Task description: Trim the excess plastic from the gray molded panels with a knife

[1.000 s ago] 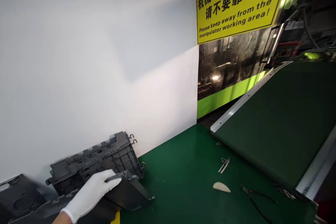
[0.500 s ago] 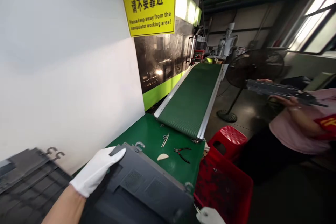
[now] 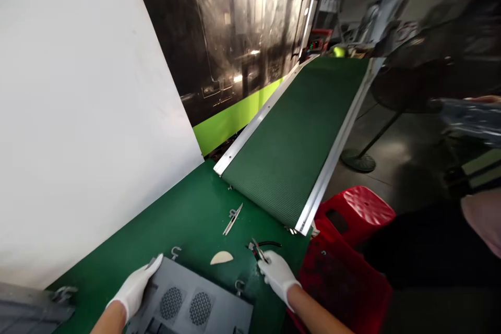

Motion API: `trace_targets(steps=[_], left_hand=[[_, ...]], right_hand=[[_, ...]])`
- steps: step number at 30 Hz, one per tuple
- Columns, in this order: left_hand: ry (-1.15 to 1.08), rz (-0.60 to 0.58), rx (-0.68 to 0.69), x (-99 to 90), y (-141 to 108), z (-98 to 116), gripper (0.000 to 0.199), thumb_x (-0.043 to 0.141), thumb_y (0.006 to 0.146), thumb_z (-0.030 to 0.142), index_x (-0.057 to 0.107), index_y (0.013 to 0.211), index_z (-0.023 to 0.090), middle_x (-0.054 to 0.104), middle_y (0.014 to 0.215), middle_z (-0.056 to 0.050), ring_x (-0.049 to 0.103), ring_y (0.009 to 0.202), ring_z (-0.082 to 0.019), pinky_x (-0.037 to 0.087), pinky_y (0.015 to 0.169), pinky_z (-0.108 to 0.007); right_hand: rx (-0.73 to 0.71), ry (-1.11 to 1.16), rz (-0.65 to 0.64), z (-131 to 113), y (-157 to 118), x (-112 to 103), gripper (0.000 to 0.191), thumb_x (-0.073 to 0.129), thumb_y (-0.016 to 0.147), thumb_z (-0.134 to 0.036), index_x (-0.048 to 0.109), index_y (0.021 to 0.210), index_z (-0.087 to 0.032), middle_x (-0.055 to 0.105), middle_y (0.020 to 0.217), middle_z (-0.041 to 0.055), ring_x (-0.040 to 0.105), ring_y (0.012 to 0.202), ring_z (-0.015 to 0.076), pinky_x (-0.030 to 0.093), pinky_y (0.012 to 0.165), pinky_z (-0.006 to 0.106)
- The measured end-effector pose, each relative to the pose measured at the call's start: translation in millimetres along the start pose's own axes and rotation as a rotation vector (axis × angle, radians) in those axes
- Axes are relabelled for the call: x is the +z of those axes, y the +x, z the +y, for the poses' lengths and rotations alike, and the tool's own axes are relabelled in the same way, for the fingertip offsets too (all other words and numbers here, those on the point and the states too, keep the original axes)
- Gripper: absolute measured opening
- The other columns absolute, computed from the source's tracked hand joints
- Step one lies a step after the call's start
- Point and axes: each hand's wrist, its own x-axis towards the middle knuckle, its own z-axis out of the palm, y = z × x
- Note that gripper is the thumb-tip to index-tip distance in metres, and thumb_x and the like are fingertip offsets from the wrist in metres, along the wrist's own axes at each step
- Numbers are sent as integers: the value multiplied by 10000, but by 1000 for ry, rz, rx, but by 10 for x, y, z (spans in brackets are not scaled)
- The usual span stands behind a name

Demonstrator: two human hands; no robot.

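Gray plastic panel (image 3: 203, 302): lies at the near edge of the green bench (image 3: 164, 214), with two round mesh grilles facing up; its lower part is cut off by the frame.

Dark plastic piece (image 3: 27, 313): is placed just left of the bench, partly out of view.

Left hand (image 3: 135, 287): gloved in white, is laid on the panel's left edge with the fingers together; a firm clamp cannot be confirmed.

Pliers (image 3: 260, 250): are placed on the bench, just beyond the panel, with dark handles.

Right hand (image 3: 277, 276): gloved in white, has its fingers bunched against the pliers; whether they are clamped cannot be told.

Red basket (image 3: 340, 292): is placed just right of the bench.

Risk: the panel could be tipped off the bench edge if it is pressed unevenly, since it is held by one hand only. The pliers could be dropped into the basket if they are gripped loosely.
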Motion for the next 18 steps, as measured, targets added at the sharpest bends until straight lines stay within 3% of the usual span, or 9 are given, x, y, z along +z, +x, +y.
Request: trace_targets(steps=[3,5,6,8,9,12,15,18], left_hand=[[206,205,-158,111,-42,-56,788,568,766,687,587,1278,88,582,1378,-210,589,1229,-387,507,1020,-475],[383,330,-48,359,-219,-9,699,526,808,657,611,1262,133,561,1403,-188,537,1283,-395,446,1076,-503],[426,318,78,546,-334,31,610,485,849,626,633,1236,178,578,1393,-148,541,1283,-362,435,1089,-475],[447,100,420,998,-574,130,482,455,899,565,670,1181,238,648,1305,-79,574,1242,-286,414,1107,-384],[478,-21,528,1226,-680,180,457,472,900,561,681,1175,261,669,1270,-63,581,1220,-282,404,1106,-385],[626,-349,634,1734,-858,305,442,406,942,532,732,1000,241,739,1027,-82,654,1019,-287,411,1046,-441],[755,-498,599,1894,-818,367,529,310,966,536,707,866,201,727,843,-103,668,847,-292,433,924,-471],[803,-598,539,1904,-695,392,515,342,942,580,677,835,205,710,810,-82,660,820,-279,419,887,-451]], right_hand=[[-117,-105,-75,-347,292,132,413,526,835,-314,586,1223,-187,678,1126,97,665,976,210,502,822,303],[-206,-355,-18,-390,335,142,668,648,751,-351,507,1378,-170,540,1393,156,522,1263,288,415,1031,378],[-223,-524,27,-360,320,122,773,701,696,-339,477,1417,-171,478,1455,172,450,1327,330,366,1082,432],[-227,-847,85,-245,254,52,877,751,615,-253,460,1441,-197,456,1468,187,402,1340,390,321,1090,534],[-233,-970,93,-182,216,11,879,748,601,-199,470,1435,-203,482,1436,194,423,1309,399,320,1074,559],[-254,-1164,86,-44,137,-106,774,665,654,-67,504,1404,-174,581,1252,212,543,1138,368,401,965,526],[-164,-1063,32,65,79,-236,558,577,715,-20,589,1259,-144,612,1112,184,606,991,302,459,819,392],[-84,-759,-214,261,-74,-360,226,510,767,-49,635,916,-163,645,944,109,623,847,203,431,722,270]])
